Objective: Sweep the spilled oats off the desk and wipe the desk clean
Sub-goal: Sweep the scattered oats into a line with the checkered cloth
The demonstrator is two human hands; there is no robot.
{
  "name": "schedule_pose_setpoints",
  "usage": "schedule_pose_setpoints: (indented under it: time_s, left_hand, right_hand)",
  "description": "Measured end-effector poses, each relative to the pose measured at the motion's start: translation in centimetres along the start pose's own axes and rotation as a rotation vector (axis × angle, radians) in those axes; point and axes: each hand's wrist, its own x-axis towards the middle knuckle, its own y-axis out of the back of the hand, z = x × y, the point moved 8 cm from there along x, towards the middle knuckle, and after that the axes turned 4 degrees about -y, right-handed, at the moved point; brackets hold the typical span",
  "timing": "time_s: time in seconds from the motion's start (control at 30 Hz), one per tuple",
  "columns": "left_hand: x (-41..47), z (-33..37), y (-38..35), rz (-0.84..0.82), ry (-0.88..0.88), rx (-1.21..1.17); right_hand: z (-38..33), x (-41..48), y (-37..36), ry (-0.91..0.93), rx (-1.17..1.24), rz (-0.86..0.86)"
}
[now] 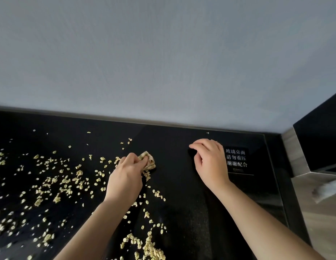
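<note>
Here, spilled oats (66, 181) across a black glass bench (172, 139).
Oats: scattered thickly over the left half of the bench, with a denser heap at the near edge, centre. Left hand (126, 177): fingers curled round a small wadded cloth (148, 162), which is pressed to the bench at the right fringe of the oats. Right hand (210, 164): well apart to the right, fingers loosely bent with tips on the glass, nothing visible in it, just beside a printed notice (236, 158). Grey wall (163, 53) behind.
</note>
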Motion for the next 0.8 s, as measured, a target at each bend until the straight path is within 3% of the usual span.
schedule_pose_setpoints:
  time_s: [0.1,0.23,0.53,0.8]
  left_hand:
    - [1.7,1.4,1.5,0.044,-0.021,-0.052]
    - [5.7,7.7,0.9,0.076,-0.218,-0.119]
    - [13.2,16.5,-5.9,0.02,-0.441,-0.037]
    - [10.1,15.0,-6.1,0.035,-0.479,-0.016]
  right_hand:
    - [2.0,0.1,1.2,-0.129,-0.087,0.005]
    - [6.4,-1.2,2.8,-0.243,-0.197,-0.033]
    - [7.8,-2.1,2.4,-0.236,-0.212,-0.058]
    - [7.9,-2.1,2.2,-0.229,-0.175,-0.067]
